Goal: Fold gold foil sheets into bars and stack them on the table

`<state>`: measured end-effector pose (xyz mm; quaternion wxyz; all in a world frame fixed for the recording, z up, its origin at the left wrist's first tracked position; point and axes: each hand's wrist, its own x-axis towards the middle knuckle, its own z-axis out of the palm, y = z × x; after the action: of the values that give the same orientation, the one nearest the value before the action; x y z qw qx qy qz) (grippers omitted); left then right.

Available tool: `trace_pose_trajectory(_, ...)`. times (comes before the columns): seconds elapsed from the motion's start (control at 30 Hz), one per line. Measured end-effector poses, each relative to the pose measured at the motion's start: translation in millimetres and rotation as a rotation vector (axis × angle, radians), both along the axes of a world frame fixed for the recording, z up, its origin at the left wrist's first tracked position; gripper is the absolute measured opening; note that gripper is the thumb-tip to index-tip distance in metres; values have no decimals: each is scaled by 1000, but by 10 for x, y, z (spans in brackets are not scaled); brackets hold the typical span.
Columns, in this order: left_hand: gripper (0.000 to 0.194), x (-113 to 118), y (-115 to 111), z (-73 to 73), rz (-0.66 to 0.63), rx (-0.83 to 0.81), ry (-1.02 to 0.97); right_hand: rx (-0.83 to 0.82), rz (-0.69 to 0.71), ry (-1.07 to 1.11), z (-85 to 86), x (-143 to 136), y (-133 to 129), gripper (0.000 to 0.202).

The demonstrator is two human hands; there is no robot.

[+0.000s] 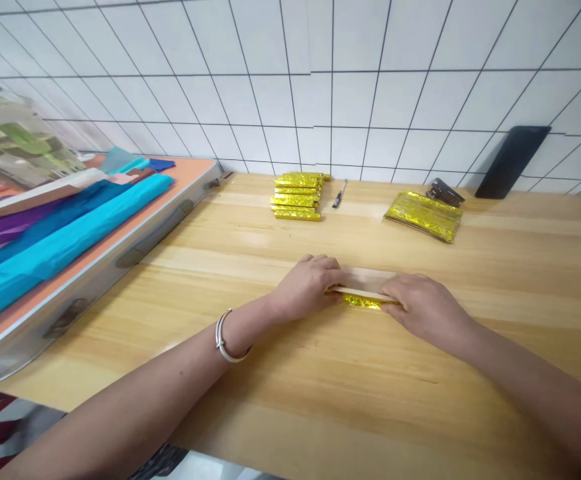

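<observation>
Both hands grip a sheet of gold foil paper (365,280) near the middle of the wooden table. Its pale back faces up, and a shiny gold strip shows along the edge nearest me, where the sheet is folded. My left hand (315,283), with a silver bangle at the wrist, is closed on the sheet's left end. At the other end my right hand (418,303) pinches the paper between thumb and fingers. Beyond the hands lies a pile of narrow folded gold strips (296,197). A stack of flat gold foil sheets (424,217) rests to the right.
A pen (340,194) lies beside the strips, and a black stapler (444,192) sits behind the foil stack. A dark phone-like slab (513,162) leans on the tiled wall. At left, an orange-topped case (190,175) carries rolls of blue paper (85,240).
</observation>
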<state>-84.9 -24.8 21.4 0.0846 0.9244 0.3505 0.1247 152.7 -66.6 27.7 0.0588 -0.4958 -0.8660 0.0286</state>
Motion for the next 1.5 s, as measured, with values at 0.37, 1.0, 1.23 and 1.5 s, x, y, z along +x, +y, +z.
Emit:
trace_pose_trajectory(0.37, 14, -50, -260, -101, -120, 241, 127, 390, 317, -56, -136, 75, -297, 27)
trace_pose_trajectory(1.0, 17, -81, -323, -19, -236, 242, 159, 355, 427, -53, -95, 101, -342, 35)
trace_pose_trajectory(1.23, 14, -136, -372, -33, -188, 75, 99, 277, 342, -13, -201, 168, -417, 32)
trace_pose_trajectory(1.5, 15, -356, -457, -140, -99, -255, -300, 140, 115, 260, -171, 97, -529, 20)
